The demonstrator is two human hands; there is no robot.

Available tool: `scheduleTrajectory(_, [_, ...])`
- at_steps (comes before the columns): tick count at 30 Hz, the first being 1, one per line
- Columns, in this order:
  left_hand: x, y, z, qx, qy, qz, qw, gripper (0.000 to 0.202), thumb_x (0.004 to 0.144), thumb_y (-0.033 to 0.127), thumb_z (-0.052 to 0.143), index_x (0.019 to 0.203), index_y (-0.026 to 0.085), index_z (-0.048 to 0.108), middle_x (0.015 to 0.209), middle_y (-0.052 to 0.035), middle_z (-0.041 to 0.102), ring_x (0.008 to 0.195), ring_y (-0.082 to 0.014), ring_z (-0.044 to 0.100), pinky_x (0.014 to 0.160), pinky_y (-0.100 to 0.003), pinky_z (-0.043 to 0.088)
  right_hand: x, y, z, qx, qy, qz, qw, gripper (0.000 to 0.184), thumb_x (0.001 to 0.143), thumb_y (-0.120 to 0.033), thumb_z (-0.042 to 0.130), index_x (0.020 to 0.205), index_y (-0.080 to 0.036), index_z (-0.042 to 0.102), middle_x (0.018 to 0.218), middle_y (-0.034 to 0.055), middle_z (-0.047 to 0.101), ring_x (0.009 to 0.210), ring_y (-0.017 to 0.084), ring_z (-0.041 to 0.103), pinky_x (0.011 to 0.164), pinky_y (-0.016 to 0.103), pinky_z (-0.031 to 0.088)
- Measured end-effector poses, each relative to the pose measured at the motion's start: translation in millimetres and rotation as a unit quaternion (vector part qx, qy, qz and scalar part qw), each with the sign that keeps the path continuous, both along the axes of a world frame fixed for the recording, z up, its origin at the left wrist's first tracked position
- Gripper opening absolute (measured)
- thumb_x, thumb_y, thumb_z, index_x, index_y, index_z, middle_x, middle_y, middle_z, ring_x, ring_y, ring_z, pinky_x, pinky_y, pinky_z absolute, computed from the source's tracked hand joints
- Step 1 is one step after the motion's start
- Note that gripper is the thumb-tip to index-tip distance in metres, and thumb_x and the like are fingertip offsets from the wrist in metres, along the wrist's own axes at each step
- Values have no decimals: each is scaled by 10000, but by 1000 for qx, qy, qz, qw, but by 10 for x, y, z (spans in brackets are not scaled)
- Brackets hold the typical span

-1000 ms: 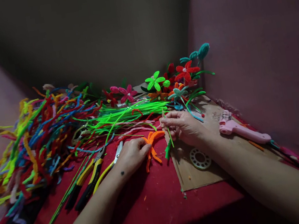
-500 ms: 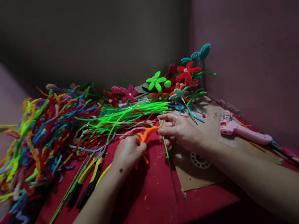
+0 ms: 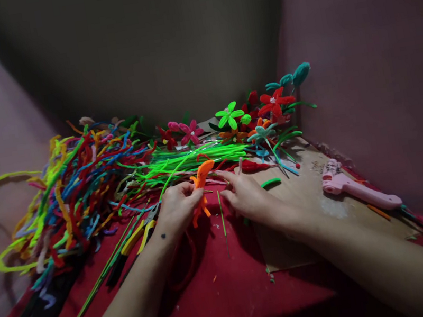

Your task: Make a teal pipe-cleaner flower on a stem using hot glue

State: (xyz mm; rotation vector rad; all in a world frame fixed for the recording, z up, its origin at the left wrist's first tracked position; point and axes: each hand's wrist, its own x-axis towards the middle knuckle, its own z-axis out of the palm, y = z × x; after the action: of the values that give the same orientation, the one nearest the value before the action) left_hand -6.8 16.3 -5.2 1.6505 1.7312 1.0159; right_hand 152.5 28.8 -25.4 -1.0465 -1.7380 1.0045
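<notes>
My left hand (image 3: 180,205) is closed, thumb and fingers pinching an orange pipe-cleaner piece (image 3: 204,169). Its rounded, folded end points up and right, and loose orange ends hang below the thumb. Just right of it, my right hand (image 3: 247,194) has its index finger stretched towards the orange piece, with the thumb apart below. I see nothing between those fingers. A thin green stem (image 3: 223,221) shows between the hands, close to the right thumb; whether it touches the thumb I cannot tell. Yellow-and-black pliers (image 3: 130,241) lie partly behind my left wrist.
Mixed pipe cleaners (image 3: 79,185) are heaped at left. Behind my hands lies a bundle of green pipe cleaners (image 3: 203,155), with finished flowers (image 3: 229,116) beyond. A pink tool (image 3: 361,191) rests on cardboard (image 3: 286,251) at right. Red cloth (image 3: 234,305) covers the table.
My left hand has turned the orange piece upright. My right hand's fingers have come off it and spread, and the green stem sits lower and further left. The view has shifted slightly.
</notes>
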Motion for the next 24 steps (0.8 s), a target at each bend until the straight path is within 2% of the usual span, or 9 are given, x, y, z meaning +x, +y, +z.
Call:
scheduleTrajectory(2, [34, -19, -4, 3, -18, -26, 999, 215, 661, 352, 579, 596, 147, 587, 511, 14, 541, 464, -100, 449, 439, -201, 325, 33, -45, 43, 58, -8, -32, 998, 271, 750, -69, 535, 968, -168, 662, 801, 56, 670, 648, 146, 597, 622, 280, 474])
scheduleTrajectory(3, [51, -29, -10, 4, -28, -43, 999, 217, 673, 356, 571, 614, 148, 591, 527, 13, 549, 473, -102, 457, 447, -203, 334, 43, -70, 66, 36, 1, -20, 999, 195, 772, -114, 537, 902, -161, 674, 786, 52, 661, 631, 133, 583, 598, 266, 465])
scheduleTrajectory(5, [90, -53, -28, 18, -23, -73, 997, 219, 703, 359, 544, 645, 153, 592, 556, 11, 563, 488, -107, 472, 466, -210, 347, 48, -115, 98, -71, 65, 48, 994, 155, 799, -225, 547, 860, -143, 664, 647, 19, 612, 488, 95, 516, 463, 225, 415])
scheduleTrajectory(8, [159, -117, -79, 92, 107, -59, 988, 184, 750, 314, 499, 662, 168, 568, 560, 9, 558, 496, -115, 480, 496, -226, 341, 33, -148, 85, -190, 189, 109, 957, 214, 764, -323, 597, 872, -141, 623, 568, -28, 542, 390, 64, 438, 355, 186, 334])
scheduleTrajectory(11, [227, -205, -132, 184, 285, -32, 940, 164, 791, 267, 462, 685, 177, 548, 595, -14, 572, 538, -140, 505, 533, -253, 334, 22, -144, 30, -171, 258, 102, 945, 184, 732, -314, 624, 806, -146, 605, 601, -26, 557, 435, 67, 474, 372, 174, 367])
scheduleTrajectory(14, [268, -269, -138, 219, 343, -48, 912, 193, 832, 299, 439, 741, 175, 555, 674, -42, 601, 604, -161, 530, 566, -267, 347, 38, -131, -7, -166, 255, 74, 950, 144, 734, -279, 593, 714, -137, 598, 543, -29, 547, 401, 67, 464, 372, 183, 373])
scheduleTrajectory(17, [277, -279, -102, 177, 267, -74, 945, 210, 826, 359, 470, 793, 177, 569, 737, -42, 617, 656, -161, 543, 592, -254, 373, 75, -137, -1, -197, 257, 62, 944, 106, 712, -223, 568, 646, -141, 572, 518, -29, 546, 404, 71, 479, 390, 188, 389])
scheduleTrajectory(20, [282, -251, -83, 106, 118, -106, 982, 195, 805, 356, 508, 801, 187, 604, 777, -26, 643, 703, -160, 566, 623, -240, 402, 121, -164, 36, -223, 255, 67, 938, 93, 706, -213, 555, 647, -143, 569, 501, -26, 560, 414, 77, 501, 405, 191, 404])
scheduleTrajectory(24, [309, -229, -102, 19, -107, -138, 984, 208, 782, 368, 548, 836, 186, 634, 725, 3, 653, 658, -153, 579, 627, -242, 439, 177, -197, 100, -242, 228, 77, 940, 119, 716, -254, 567, 709, -135, 576, 503, -4, 600, 420, 105, 549, 447, 227, 444])
